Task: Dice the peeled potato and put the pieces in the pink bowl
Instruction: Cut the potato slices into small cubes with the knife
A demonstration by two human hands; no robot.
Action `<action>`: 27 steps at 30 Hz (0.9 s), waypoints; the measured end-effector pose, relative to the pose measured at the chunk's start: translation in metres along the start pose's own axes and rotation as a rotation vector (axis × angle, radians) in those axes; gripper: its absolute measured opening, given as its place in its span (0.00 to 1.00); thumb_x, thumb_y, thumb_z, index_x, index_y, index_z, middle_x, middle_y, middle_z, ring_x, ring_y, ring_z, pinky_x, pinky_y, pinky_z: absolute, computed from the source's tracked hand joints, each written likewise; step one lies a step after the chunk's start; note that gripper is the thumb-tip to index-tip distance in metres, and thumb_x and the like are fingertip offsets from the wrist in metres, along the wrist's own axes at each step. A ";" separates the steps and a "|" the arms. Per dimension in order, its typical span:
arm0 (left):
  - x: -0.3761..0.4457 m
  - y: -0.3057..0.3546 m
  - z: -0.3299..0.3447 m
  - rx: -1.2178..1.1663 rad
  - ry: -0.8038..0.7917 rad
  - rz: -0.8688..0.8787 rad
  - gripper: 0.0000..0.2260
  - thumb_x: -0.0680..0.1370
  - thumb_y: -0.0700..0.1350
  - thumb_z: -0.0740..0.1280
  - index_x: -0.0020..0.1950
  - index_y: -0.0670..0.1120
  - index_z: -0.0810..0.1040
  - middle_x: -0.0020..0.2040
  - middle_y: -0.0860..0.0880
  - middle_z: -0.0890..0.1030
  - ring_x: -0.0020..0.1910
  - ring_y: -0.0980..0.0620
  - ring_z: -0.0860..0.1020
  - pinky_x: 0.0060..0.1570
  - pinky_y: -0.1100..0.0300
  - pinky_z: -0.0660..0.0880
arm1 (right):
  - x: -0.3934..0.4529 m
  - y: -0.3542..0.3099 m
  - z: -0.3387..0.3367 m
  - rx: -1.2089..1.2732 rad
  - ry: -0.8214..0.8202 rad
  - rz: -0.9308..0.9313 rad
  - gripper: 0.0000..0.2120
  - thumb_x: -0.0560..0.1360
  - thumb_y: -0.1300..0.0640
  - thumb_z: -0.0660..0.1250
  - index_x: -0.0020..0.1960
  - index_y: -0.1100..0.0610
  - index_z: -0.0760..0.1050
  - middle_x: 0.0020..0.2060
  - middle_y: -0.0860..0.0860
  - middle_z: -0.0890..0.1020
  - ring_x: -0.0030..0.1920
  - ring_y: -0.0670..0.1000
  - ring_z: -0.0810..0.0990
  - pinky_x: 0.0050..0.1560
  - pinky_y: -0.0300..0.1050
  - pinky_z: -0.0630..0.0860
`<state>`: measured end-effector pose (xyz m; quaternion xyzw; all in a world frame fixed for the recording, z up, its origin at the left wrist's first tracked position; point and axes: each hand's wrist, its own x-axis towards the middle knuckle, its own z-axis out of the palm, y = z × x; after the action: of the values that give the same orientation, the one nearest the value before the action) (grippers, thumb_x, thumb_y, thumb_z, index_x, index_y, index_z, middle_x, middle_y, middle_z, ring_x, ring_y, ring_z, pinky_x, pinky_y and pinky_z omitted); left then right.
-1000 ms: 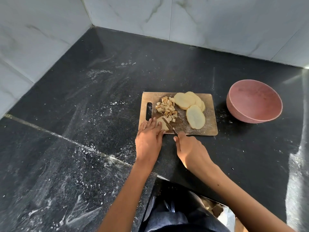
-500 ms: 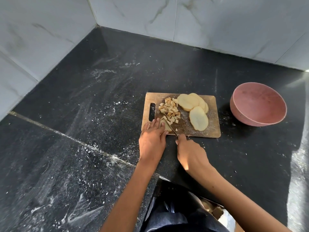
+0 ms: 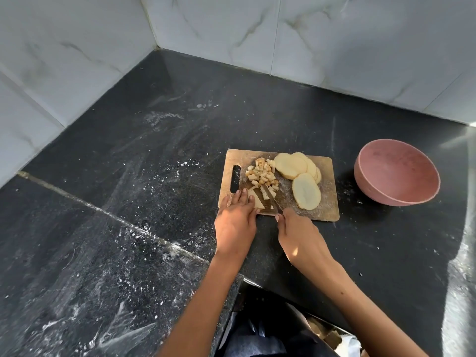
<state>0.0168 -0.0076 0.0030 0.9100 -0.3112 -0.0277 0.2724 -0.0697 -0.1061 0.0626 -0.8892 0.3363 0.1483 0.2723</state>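
So starting at the far left, the white marble-veined wall tiles meet the black speckled stone countertop, which is smeared with white powdery streaks and has a pale seam running diagonally across it. Moving right you hit the rectangular wooden cutting board with a slot handle cut into its left end. The left hand lies on the board's near-left corner, fingers straight and close together, fingertips pressing down on a pale wedge-shaped potato piece that sits right beside the blade. Just past that is the small pile of diced potato cubes in the left-middle of the board, some looking browner than others, with a few fresh cubes trailing toward the knife. The narrow-bladed kitchen knife angles from the near edge up toward the pile, tip in among the cubes. The right hand is curled round its handle at the board's near edge, index finger reaching forward toward the blade; the handle itself is hidden under the hand. Further right on the board are the round peeled potato slices, several overlapping in a fanned stack at the far side and one big oval slice lying flat on its own nearer to me. Off the board, well to the right, the round pink bowl stands on the counter, and I can't see any potato in it.
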 end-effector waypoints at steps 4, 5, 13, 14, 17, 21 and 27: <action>0.002 -0.003 0.000 -0.008 -0.004 0.015 0.16 0.81 0.44 0.62 0.68 0.44 0.74 0.72 0.46 0.69 0.74 0.51 0.64 0.70 0.65 0.43 | 0.009 -0.006 0.000 -0.035 0.015 -0.064 0.10 0.83 0.50 0.48 0.49 0.55 0.63 0.41 0.53 0.75 0.41 0.54 0.73 0.41 0.48 0.69; 0.002 -0.003 0.000 -0.012 -0.001 0.013 0.15 0.81 0.43 0.62 0.68 0.43 0.75 0.72 0.46 0.69 0.74 0.50 0.64 0.71 0.64 0.44 | 0.011 -0.008 0.000 -0.048 0.015 -0.080 0.10 0.83 0.50 0.48 0.49 0.54 0.63 0.42 0.53 0.77 0.42 0.54 0.74 0.41 0.48 0.69; 0.002 -0.003 0.004 0.005 0.004 0.011 0.14 0.79 0.41 0.66 0.64 0.41 0.78 0.68 0.44 0.74 0.71 0.47 0.69 0.71 0.59 0.50 | 0.019 -0.018 0.005 -0.215 -0.013 -0.095 0.03 0.82 0.59 0.52 0.52 0.56 0.63 0.49 0.56 0.79 0.48 0.58 0.78 0.40 0.48 0.66; 0.002 -0.003 0.005 0.013 0.010 0.008 0.14 0.79 0.41 0.66 0.64 0.42 0.78 0.68 0.44 0.74 0.71 0.48 0.69 0.71 0.58 0.50 | 0.018 -0.018 0.005 -0.238 -0.027 -0.094 0.02 0.82 0.60 0.52 0.52 0.56 0.62 0.49 0.56 0.79 0.48 0.57 0.78 0.40 0.48 0.66; 0.000 -0.001 0.005 0.029 0.031 -0.001 0.13 0.78 0.42 0.67 0.63 0.43 0.79 0.67 0.45 0.75 0.70 0.49 0.71 0.71 0.57 0.51 | 0.010 -0.011 0.007 -0.263 -0.084 -0.052 0.06 0.82 0.59 0.51 0.58 0.57 0.62 0.51 0.56 0.78 0.50 0.58 0.78 0.41 0.49 0.67; 0.001 -0.003 0.004 -0.026 0.046 0.017 0.15 0.81 0.45 0.63 0.67 0.44 0.76 0.71 0.47 0.71 0.73 0.52 0.65 0.71 0.64 0.44 | -0.002 -0.002 0.003 -0.222 -0.140 0.033 0.10 0.84 0.55 0.50 0.61 0.58 0.63 0.52 0.57 0.78 0.52 0.58 0.77 0.43 0.48 0.68; 0.000 -0.007 -0.003 -0.075 0.034 0.007 0.14 0.77 0.44 0.70 0.61 0.41 0.80 0.66 0.43 0.75 0.68 0.47 0.73 0.71 0.59 0.54 | 0.001 -0.011 0.000 -0.063 -0.003 -0.050 0.10 0.84 0.50 0.47 0.51 0.56 0.61 0.47 0.55 0.79 0.48 0.58 0.78 0.40 0.48 0.66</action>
<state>0.0218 -0.0016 0.0024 0.8984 -0.3084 -0.0228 0.3117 -0.0617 -0.0994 0.0664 -0.9053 0.3088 0.1533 0.2482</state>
